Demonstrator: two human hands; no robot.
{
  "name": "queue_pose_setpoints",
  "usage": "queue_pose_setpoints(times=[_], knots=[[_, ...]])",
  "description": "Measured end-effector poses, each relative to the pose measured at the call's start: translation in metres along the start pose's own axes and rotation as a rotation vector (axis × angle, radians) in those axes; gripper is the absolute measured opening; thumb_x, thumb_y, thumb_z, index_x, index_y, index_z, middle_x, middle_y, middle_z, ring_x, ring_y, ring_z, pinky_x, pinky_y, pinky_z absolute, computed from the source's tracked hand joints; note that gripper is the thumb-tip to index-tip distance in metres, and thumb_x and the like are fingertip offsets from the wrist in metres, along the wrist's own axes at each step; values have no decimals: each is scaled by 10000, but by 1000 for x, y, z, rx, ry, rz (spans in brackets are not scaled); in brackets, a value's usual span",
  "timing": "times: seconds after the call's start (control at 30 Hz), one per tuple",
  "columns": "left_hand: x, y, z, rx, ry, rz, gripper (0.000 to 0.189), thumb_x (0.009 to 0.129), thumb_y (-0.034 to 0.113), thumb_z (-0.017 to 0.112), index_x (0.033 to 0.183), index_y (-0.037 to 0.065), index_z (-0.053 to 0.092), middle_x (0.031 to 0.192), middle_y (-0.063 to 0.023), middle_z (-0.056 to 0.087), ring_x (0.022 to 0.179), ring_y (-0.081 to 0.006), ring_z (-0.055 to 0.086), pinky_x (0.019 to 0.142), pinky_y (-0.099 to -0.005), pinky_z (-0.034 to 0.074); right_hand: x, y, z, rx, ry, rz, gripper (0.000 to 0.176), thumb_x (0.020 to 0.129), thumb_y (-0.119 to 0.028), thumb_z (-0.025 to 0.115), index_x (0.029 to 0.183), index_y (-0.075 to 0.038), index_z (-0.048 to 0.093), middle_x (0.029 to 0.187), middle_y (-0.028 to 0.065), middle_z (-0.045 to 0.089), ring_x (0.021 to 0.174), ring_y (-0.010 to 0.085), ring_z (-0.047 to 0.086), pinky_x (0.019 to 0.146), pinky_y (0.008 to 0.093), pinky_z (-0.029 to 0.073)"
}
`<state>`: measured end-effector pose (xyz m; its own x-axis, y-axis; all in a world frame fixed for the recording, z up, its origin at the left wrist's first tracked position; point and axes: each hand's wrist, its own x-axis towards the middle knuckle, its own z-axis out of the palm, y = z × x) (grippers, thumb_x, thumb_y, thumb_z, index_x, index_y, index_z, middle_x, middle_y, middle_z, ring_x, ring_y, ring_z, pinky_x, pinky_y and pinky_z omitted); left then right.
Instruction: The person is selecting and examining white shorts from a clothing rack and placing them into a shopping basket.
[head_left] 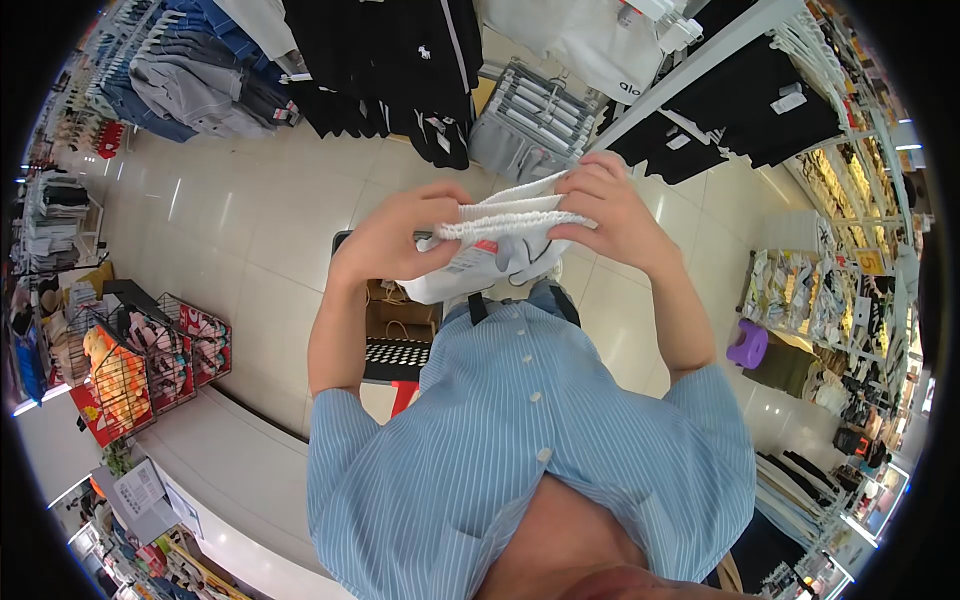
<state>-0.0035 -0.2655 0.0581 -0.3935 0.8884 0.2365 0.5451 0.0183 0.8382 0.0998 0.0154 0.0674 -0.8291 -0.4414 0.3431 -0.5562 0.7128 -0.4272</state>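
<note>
A pair of white elastic-waist bottoms point(500, 262) is stretched between my two hands in front of my chest. Its gathered waistband point(515, 222) faces up, with the opening showing. My left hand point(405, 235) is closed on the waistband's left end, thumb below and fingers over the top. At the other end, my right hand point(610, 210) pinches the band between thumb and curled fingers. A small red and white label and a dark cord loop show on the fabric. The lower part is foreshortened, so the leg length cannot be made out.
Black garments point(390, 70) hang ahead. Beside them is a rack of grey clothes on hangers point(535, 115). A white metal rail point(690, 75) slants up at right. Wire baskets of goods point(150, 355) stand at left, near a white counter point(240, 470). A purple item point(748, 344) sits at right.
</note>
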Motion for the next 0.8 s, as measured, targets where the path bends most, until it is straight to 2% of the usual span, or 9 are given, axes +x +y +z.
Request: queue_pose_setpoints(times=[0.03, 0.13, 0.23, 0.27, 0.37, 0.47, 0.57, 0.63, 0.8], knots=[[1, 2, 0, -13, 33, -20, 77, 775, 63, 670, 810, 10, 627, 950, -90, 601, 764, -247, 593, 642, -325, 475, -1, 2, 2, 26, 9, 5, 282, 689, -172, 778, 889, -74, 605, 973, 46, 584, 998, 253, 536, 973, 430, 350], [2, 3, 6, 47, 79, -113, 110, 760, 70, 710, 763, 4, 621, 937, -87, 611, 767, -223, 593, 639, -313, 470, -1, -1, 4, 48, 83, 5, 259, 690, -137, 776, 871, -69, 604, 970, 53, 581, 1000, 255, 534, 948, 428, 367], [6, 6, 15, -58, 238, -20, 168, 738, 87, 750, 713, 3, 607, 917, -86, 625, 761, -201, 593, 633, -304, 464, 3, -9, -1, 60, 147, 5, 225, 706, -73, 756, 852, -61, 586, 980, 67, 577, 998, 260, 535, 914, 406, 389], [8, 7, 14, -59, 249, -4, 164, 736, 74, 752, 718, 4, 604, 915, -83, 629, 770, -188, 595, 636, -298, 466, 4, -10, -5, 62, 164, 4, 216, 712, -48, 747, 846, -57, 578, 986, 73, 575, 995, 262, 536, 901, 395, 396], [10, 13, 14, -128, 308, -17, 160, 738, 48, 754, 745, 7, 599, 918, -76, 639, 802, -154, 600, 648, -282, 470, -4, -8, 3, 379, 169, 222, 197, 728, -1, 721, 818, -49, 553, 1002, 88, 568, 983, 252, 543, 871, 362, 414], [8, 13, 18, -229, 396, -93, 161, 747, 42, 752, 810, 12, 607, 936, -73, 643, 846, -135, 602, 673, -268, 477, -3, -9, 2, 397, 278, 145, 187, 742, 23, 706, 809, -40, 543, 1066, 103, 562, 963, 233, 550, 848, 334, 431], [9, 17, 19, -200, 460, -101, 187, 752, 35, 748, 894, 19, 627, 946, -75, 645, 874, -139, 609, 695, -266, 483, -1, -11, 3, 632, 381, 205, 179, 750, 33, 702, 819, -38, 552, 1138, 121, 553, 963, 212, 551, 848, 318, 440], [12, 28, 26, -258, 550, -146, 203, 762, 31, 736, 940, 24, 639, 948, -79, 646, 877, -158, 618, 706, -273, 485, -2, -6, 1, 620, 358, 224, 185, 755, 43, 694, 887, -25, 583, 1166, 121, 553, 984, 201, 551, 858, 306, 438], [22, 24, 21, 31, 478, -15, 203, 798, 16, 684, 996, 29, 641, 950, -68, 648, 869, -180, 623, 728, -272, 484, 6, -11, -2, 558, 365, 258, 309, 775, 60, 667, 1074, -3, 620, 1139, 98, 578, 1024, 176, 554, 869, 290, 439]])
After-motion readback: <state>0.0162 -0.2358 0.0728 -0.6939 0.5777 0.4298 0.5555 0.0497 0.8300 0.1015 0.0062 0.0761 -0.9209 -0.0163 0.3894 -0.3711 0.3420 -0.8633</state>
